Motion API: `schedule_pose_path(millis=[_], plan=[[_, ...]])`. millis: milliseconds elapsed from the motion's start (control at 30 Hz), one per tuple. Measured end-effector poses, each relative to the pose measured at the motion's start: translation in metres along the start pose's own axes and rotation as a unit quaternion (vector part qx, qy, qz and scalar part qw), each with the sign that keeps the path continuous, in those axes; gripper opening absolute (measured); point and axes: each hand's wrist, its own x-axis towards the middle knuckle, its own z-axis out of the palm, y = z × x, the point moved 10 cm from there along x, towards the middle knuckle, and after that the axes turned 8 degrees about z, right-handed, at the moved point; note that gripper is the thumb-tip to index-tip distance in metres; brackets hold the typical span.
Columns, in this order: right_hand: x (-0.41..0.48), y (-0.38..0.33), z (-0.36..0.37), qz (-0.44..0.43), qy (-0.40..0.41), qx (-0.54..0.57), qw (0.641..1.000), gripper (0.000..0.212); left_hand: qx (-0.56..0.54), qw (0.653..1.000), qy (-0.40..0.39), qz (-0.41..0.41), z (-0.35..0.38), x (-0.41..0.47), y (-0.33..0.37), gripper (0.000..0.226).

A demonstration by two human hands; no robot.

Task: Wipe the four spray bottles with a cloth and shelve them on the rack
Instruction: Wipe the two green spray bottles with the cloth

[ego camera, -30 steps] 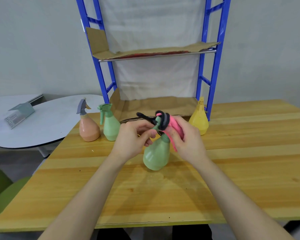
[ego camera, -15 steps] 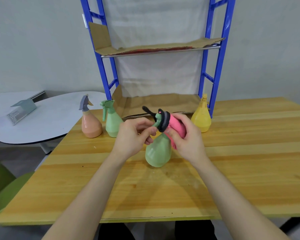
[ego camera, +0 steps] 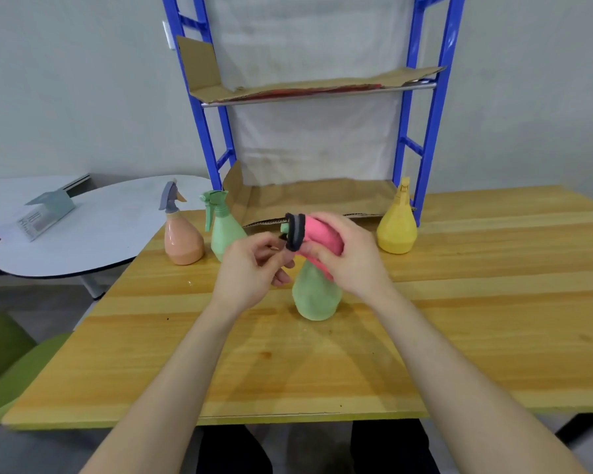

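While upright, bottle (ego camera: 317, 295) beneath right hand (ego camera: 351, 260).

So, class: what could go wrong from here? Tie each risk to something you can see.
1. The left hand and right hand both work at the top of the middle green bottle, neither on its body, so it may tip or slip.
2. The cloth hides the spray head; a squeeze might fire it.
3. The rack shelf is bent cardboard; a bottle could stand unsteadily.

Now cloth (ego camera: 322, 234) up over btl (ego camera: 317, 295) spray head.
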Motion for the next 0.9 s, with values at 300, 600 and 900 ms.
schedule_pose_path(millis=[300,600,900], plan=[[-0.028,0.049,0.011,0.131,0.068,0.194,0.97,0.025,0.018,1.0,0.018,-0.014,-0.009,-0.007,-0.008,0.011],[-0.054,0.093,-0.004,0.254,0.159,0.233,0.925,0.013,0.067,0.998,0.001,0.011,-0.009,-0.01,0.003,0.014],[-0.031,0.069,0.008,0.296,0.096,0.309,0.898,0.015,0.095,0.995,-0.005,0.019,-0.008,-0.009,0.009,0.008]])
